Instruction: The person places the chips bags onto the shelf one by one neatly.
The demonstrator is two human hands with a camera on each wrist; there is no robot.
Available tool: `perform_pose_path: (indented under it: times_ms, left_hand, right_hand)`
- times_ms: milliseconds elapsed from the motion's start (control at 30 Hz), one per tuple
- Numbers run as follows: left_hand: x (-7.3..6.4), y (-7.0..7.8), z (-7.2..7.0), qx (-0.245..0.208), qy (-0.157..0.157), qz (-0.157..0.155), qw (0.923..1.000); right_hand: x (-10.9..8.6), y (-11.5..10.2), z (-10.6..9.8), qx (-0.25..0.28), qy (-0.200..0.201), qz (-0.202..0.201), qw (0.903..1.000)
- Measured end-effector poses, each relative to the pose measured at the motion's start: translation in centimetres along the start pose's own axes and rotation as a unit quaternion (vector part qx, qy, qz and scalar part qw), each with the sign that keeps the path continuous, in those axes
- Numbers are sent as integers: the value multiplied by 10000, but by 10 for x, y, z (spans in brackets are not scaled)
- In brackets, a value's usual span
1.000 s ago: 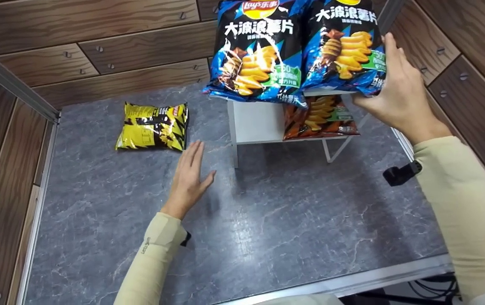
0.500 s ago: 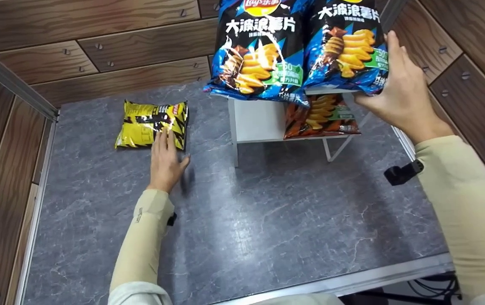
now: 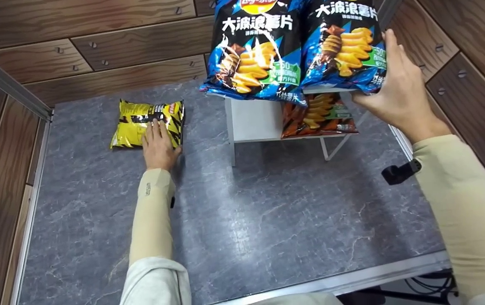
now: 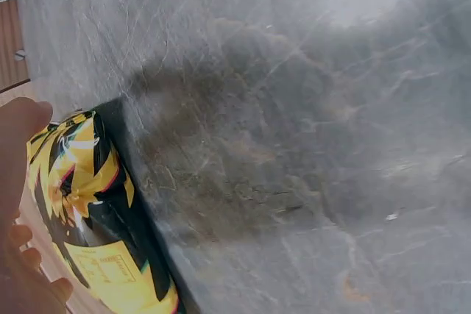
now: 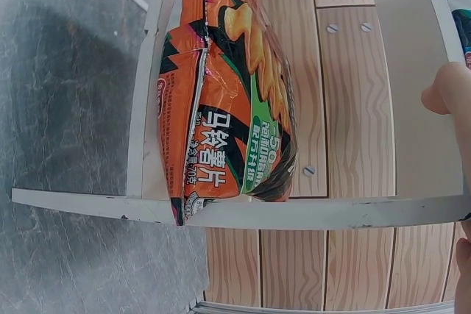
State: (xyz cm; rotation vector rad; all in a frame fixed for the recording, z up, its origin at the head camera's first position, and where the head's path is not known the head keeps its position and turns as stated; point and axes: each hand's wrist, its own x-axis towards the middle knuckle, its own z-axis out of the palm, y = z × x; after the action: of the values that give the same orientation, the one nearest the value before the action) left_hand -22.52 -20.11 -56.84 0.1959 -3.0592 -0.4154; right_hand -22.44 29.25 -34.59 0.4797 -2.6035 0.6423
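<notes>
A yellow-and-black chip bag (image 3: 130, 123) lies on the grey marbled floor at the left. My left hand (image 3: 158, 146) is over its near right part, fingers stretched flat across it and thumb out at its right edge. In the left wrist view, thumb and fingertips show beside the bag (image 4: 103, 218). My right hand (image 3: 408, 95) grips the right front corner of a white shelf rack (image 3: 255, 123), thumb at the upper shelf's edge, fingers up along its outer side. Beside it on the upper shelf stand two blue-and-black chip bags (image 3: 253, 55), the right one (image 3: 344, 46) next to my fingers.
An orange chip bag (image 5: 213, 108) lies on the rack's lower shelf, partly under the upper one. Wood-patterned panels (image 3: 132, 46) surround the floor on three sides. A metal edge strip (image 3: 352, 281) runs along the front, with black cables (image 3: 431, 286) beyond it.
My left hand has moved left and forward from beside the yellow-and-black chip bag to over it. My right hand keeps its place at the rack. The head view has shifted slightly.
</notes>
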Motion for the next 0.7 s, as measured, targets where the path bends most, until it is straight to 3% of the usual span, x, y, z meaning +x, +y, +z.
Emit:
perform_pose_path:
  times_ms: [367, 700]
  left_hand:
    - [4, 8, 11, 626, -749, -61, 9952]
    - [-8, 10, 19, 799, -1034, 5, 9914]
  right_hand:
    - [1, 1, 1, -7, 159, -164, 9997]
    - [0, 1, 0, -33, 67, -76, 9999]
